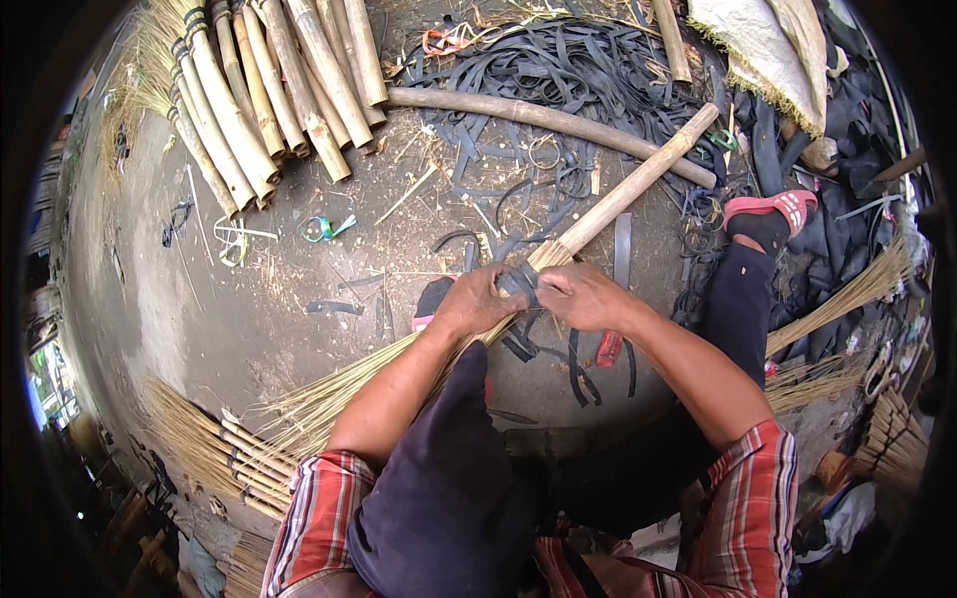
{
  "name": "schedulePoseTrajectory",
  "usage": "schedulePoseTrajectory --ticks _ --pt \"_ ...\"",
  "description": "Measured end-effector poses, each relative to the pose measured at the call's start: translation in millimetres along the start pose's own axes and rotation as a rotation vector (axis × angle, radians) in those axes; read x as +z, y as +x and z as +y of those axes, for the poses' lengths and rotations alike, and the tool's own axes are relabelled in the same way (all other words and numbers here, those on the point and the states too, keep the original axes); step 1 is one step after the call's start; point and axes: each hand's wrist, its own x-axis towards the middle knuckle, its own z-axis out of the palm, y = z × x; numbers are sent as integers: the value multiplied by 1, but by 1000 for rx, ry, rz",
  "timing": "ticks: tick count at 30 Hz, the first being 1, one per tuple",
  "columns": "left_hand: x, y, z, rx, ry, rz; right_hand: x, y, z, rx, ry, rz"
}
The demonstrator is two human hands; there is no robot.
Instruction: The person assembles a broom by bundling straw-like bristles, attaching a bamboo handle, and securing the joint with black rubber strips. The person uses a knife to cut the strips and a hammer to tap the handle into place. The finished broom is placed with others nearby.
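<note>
Pale bamboo forms the handle of the broom (598, 214), whose long axis runs diagonally across the view: the cut handle end points to the upper right, reaching the heap of black rubber strips (568, 70), and the straw-coloured bristles fan out toward the lower left, passing under the left forearm. The broom lies low over the grey ground (249, 319), in front of the seated person's knees. At the junction of handle and bristles sits a dark band of wrapping, and both hands meet there. The left hand (477, 302) is curled closed around the bristle bundle just below the band; the right hand (581, 295) is closed over the band itself, its fingers bent on the dark strip. Loose black strips lie on the ground just beneath the hands. Beyond, at upper left, a row of finished brooms (259, 90) lies side by side with handles pointing lower right; a thicker bamboo pole (538, 120) crosses behind the held handle. A red sandal (773, 207) shows on the person's right foot.
</note>
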Motion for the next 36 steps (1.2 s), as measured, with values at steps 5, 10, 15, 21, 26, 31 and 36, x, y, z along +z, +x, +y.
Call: schedulePoseTrajectory --ticks 5,10,15,21,26,31,36 --pt "0 4 -11 7 -212 34 50 -16 31 -168 -88 350" --pt "0 5 -7 5 -186 95 104 -11 30 -47 123 573" --pt "0 8 0 -12 -16 43 111 -17 16 -9 79 770" --pt "0 5 -1 62 -28 79 122 -8 5 -3 79 861" --pt "2 4 1 49 -21 76 116 -7 6 50 -136 839" --pt "-4 9 -9 14 -63 -28 101 -9 16 -44 -178 838" --pt "-23 2 -30 17 -139 -219 97 -13 22 -119 -96 748"
